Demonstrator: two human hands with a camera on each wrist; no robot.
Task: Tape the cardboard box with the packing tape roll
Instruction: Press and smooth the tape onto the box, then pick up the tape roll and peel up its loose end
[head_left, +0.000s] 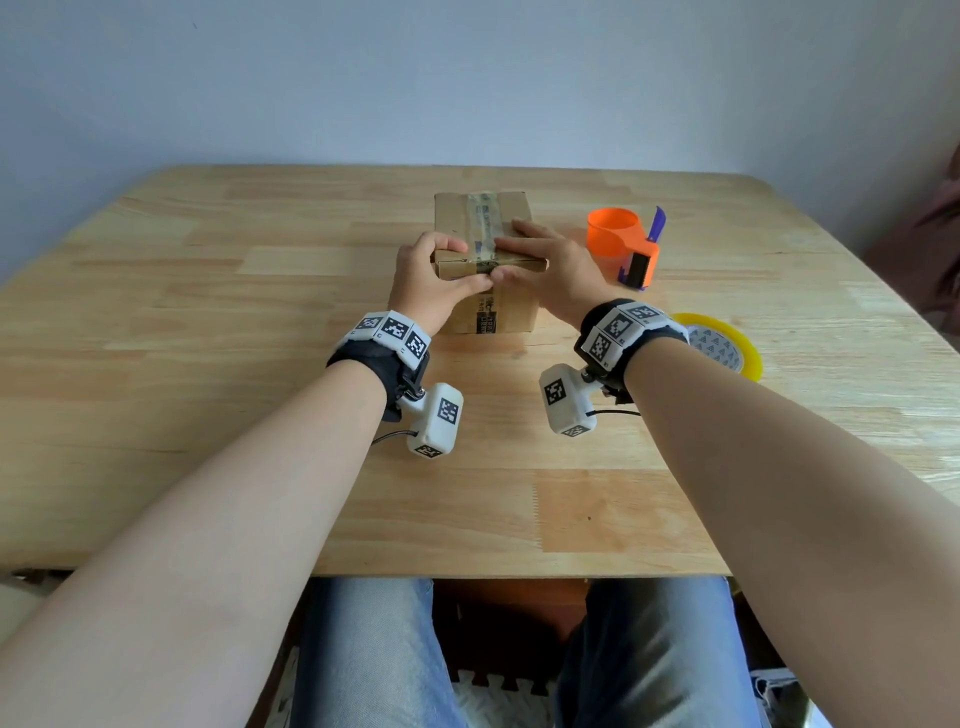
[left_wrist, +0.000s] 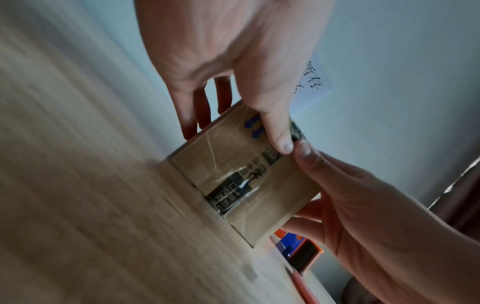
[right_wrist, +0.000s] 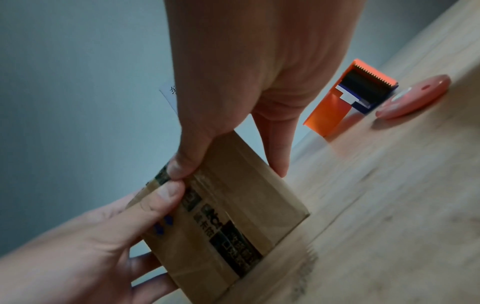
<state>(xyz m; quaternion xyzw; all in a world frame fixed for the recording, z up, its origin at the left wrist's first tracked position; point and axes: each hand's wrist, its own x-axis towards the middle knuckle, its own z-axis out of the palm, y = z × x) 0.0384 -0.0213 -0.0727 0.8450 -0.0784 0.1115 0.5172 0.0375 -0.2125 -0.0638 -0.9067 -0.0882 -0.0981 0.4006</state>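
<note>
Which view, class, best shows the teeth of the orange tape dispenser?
The right wrist view: the orange tape dispenser stands unobstructed, its teeth clear along the top. The head view shows the whole dispenser but teeth too small; the left wrist view only a corner past the cardboard box.

The cardboard box (head_left: 457, 218) is sitting mid-frame on the bench (head_left: 208, 364), the dispenser (head_left: 626, 244) standing right of it, the tape roll (head_left: 727, 345) lying lower right.

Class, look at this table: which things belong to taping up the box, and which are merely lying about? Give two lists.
For the job: cardboard box, held by the left hand and right hand; packing tape roll, lying untouched.

Lying about: orange tape dispenser; pink cutter-like tool; paper note on the wall.
</note>
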